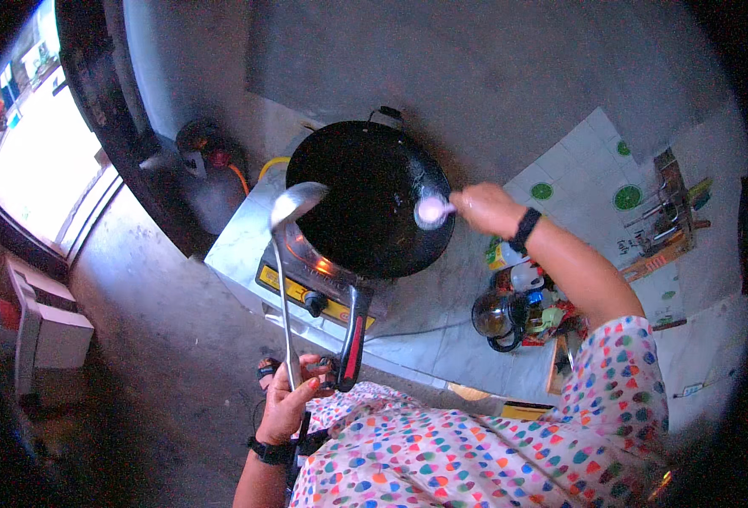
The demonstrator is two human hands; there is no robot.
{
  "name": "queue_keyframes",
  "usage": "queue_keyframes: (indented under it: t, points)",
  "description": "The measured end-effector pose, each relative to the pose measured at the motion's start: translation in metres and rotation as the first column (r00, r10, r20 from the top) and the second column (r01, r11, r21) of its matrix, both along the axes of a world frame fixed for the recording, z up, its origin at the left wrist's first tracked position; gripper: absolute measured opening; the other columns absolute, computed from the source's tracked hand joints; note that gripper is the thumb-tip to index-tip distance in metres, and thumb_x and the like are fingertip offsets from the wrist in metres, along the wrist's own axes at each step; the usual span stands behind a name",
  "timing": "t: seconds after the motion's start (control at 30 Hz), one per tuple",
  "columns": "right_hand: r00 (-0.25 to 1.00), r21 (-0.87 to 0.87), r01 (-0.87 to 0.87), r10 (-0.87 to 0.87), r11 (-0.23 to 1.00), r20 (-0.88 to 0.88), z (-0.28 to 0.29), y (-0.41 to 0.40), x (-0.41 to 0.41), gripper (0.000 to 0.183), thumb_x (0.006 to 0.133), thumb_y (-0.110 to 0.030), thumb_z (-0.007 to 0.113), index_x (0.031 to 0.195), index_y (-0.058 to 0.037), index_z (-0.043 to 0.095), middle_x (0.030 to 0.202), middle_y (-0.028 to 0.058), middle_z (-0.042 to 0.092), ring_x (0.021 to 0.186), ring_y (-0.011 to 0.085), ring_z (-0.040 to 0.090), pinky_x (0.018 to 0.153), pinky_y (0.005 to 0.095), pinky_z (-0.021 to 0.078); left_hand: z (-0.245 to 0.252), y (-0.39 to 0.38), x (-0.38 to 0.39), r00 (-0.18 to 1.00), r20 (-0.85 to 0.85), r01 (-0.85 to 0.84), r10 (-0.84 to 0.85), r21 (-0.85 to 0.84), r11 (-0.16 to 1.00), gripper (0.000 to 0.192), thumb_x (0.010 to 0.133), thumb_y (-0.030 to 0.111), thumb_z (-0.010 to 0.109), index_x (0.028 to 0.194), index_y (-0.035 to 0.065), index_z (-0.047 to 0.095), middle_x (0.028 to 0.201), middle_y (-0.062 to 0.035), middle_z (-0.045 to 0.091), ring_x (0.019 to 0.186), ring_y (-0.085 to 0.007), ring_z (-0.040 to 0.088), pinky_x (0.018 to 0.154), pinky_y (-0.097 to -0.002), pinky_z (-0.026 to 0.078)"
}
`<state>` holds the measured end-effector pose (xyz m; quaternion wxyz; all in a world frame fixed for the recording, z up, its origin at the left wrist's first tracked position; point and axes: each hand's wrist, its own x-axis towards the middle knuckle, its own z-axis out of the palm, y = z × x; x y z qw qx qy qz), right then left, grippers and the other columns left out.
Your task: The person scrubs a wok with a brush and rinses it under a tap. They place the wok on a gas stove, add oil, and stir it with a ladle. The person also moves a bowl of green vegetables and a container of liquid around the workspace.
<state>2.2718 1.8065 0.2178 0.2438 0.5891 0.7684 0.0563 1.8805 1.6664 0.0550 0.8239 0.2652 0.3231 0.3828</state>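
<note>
My left hand (294,397) grips the handle of a metal ladle (297,203), whose bowl hangs over the left rim of a black wok (361,197). The fingers of that hand are beside the wok's long black-and-red handle (355,340); whether they also hold it I cannot tell. At the wok's right side, my right hand (488,208) is closed on a pale pink round-headed tool with bristles around it, seemingly a scrub brush (432,211), its head against the inner wall. Under the wok is a gas stove (313,289) with a black knob on a yellow front.
A glass pot (494,314), bottles (526,276) and packets stand on the tiled counter to the right. Utensils hang from a wall rack (672,209). A dark gas cylinder (209,146) with an orange hose is at the left, near a bright doorway.
</note>
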Motion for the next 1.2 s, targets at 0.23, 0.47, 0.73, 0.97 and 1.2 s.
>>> queue_keyframes:
  t: [0.23, 0.47, 0.73, 0.97, 1.2]
  points:
    - [0.571, -0.336, 0.061, -0.309, 0.940, -0.761, -0.049, -0.016, -0.068, 0.018, 0.082, -0.017, 0.055, 0.086, 0.0001, 0.061, 0.072, 0.0132, 0.062, 0.062, 0.0197, 0.057, 0.059, 0.0350, 0.0458, 0.000, -0.016, 0.007, 0.997, 0.073, 0.007, -0.005, -0.030, 1.000, 0.038, 0.082, 0.004, 0.058, 0.118, 0.0024, 0.047, 0.095, -0.0085, 0.056, 0.090, -0.0172, 0.057, 0.071, -0.0362, 0.055]
    - [0.813, 0.140, 0.099, 0.001, 0.985, -0.583, -0.077, 0.032, -0.046, 0.014, 0.083, -0.015, 0.050, 0.085, -0.0030, 0.058, 0.078, 0.0203, 0.060, 0.076, 0.0379, 0.058, 0.064, 0.0450, 0.0451, -0.003, -0.025, 0.011, 0.990, 0.106, -0.086, 0.089, -0.037, 0.996, 0.033, 0.084, 0.005, 0.055, 0.116, 0.0027, 0.046, 0.115, -0.0129, 0.052, 0.096, -0.0210, 0.057, 0.075, -0.0397, 0.054]
    - [0.730, -0.099, -0.004, -0.065, 0.995, -0.681, -0.055, -0.010, -0.067, 0.018, 0.083, -0.018, 0.049, 0.082, -0.0025, 0.058, 0.075, 0.0183, 0.060, 0.071, 0.0344, 0.059, 0.062, 0.0443, 0.0440, 0.004, -0.024, 0.010, 0.993, 0.045, -0.104, 0.105, -0.036, 0.994, 0.030, 0.085, 0.004, 0.052, 0.113, 0.0007, 0.044, 0.115, -0.0148, 0.052, 0.093, -0.0240, 0.059, 0.073, -0.0392, 0.054]
    - [0.930, 0.323, -0.118, 0.219, 0.939, -0.297, -0.050, 0.075, -0.061, 0.011, 0.079, -0.010, 0.049, 0.087, -0.0070, 0.056, 0.078, 0.0170, 0.059, 0.074, 0.0347, 0.059, 0.058, 0.0455, 0.0466, -0.010, -0.034, 0.010, 0.984, 0.070, -0.163, 0.164, -0.021, 0.986, 0.030, 0.085, 0.000, 0.050, 0.113, 0.0016, 0.042, 0.116, -0.0171, 0.050, 0.094, -0.0303, 0.059, 0.074, -0.0431, 0.053]
    - [0.941, 0.373, -0.200, 0.284, 0.906, -0.185, -0.030, 0.118, -0.020, 0.016, 0.081, -0.010, 0.046, 0.093, -0.0090, 0.056, 0.081, 0.0143, 0.059, 0.079, 0.0332, 0.059, 0.062, 0.0435, 0.0476, -0.002, -0.033, 0.015, 0.989, 0.069, -0.127, 0.130, -0.041, 0.991, 0.031, 0.085, 0.004, 0.053, 0.115, -0.0006, 0.046, 0.104, -0.0102, 0.055, 0.091, -0.0170, 0.056, 0.078, -0.0376, 0.053]
